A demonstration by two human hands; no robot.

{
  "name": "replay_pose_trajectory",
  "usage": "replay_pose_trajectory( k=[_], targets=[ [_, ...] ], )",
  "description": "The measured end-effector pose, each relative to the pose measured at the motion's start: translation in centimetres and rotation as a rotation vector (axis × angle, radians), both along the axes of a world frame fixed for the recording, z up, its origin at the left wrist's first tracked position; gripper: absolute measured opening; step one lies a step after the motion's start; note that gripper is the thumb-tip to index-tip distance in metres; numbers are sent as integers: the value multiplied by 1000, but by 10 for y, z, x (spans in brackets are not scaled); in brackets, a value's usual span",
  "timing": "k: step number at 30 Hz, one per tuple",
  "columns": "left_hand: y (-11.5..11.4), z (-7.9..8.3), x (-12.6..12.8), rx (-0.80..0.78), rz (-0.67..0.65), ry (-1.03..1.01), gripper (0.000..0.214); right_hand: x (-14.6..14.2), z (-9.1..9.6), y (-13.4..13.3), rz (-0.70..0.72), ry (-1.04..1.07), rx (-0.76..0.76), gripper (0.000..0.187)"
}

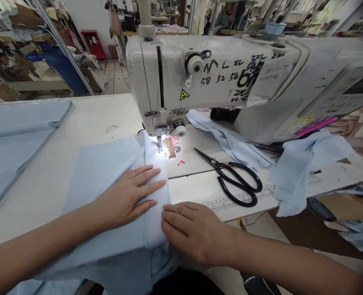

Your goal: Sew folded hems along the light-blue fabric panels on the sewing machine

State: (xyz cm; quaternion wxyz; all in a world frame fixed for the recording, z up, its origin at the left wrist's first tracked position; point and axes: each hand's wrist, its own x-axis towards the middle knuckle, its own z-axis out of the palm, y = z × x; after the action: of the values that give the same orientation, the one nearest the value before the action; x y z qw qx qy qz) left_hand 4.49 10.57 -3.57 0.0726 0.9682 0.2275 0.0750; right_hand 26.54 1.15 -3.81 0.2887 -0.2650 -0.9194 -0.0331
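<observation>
A light blue fabric piece (107,172) lies on the white table with its folded right edge running under the presser foot (159,144) of a white sewing machine (218,78). My left hand (129,194) lies flat on the fabric, fingers stretched out toward the fold. My right hand (190,229) rests on the near end of the folded edge, fingers curled and pressing the fabric down against the table.
Black scissors (236,178) lie right of the needle, above a printed ruler (227,200) on the table edge. More light blue fabric sits at the far left (18,131) and bunched at the right (294,172) under the machine arm. Shelves and workstations fill the background.
</observation>
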Motion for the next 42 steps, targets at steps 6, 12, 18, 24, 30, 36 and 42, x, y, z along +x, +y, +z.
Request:
replay_pose_trajectory(
  k=[6,12,18,24,30,36,42],
  targets=[
    [29,2,5,21,-24,-12,40,-1,-1,24,-42,-105,14,30],
    [58,4,8,74,-81,-39,38,-2,-3,46,-97,-174,39,27],
    [85,8,14,203,-156,-94,34,-5,0,51,-194,-200,-52,16],
    [1,17,0,169,-267,-18,51,-6,-12,-14,30,131,-94,14],
    [-95,1,-12,224,-129,80,42,-21,-45,-75,-232,563,-137,14],
    [-113,-4,-6,285,-111,-209,40,-26,-83,-89,-520,933,-713,23],
    [-133,10,6,225,-85,-270,35,-34,-95,-71,-353,1118,-1171,30]
  ],
)
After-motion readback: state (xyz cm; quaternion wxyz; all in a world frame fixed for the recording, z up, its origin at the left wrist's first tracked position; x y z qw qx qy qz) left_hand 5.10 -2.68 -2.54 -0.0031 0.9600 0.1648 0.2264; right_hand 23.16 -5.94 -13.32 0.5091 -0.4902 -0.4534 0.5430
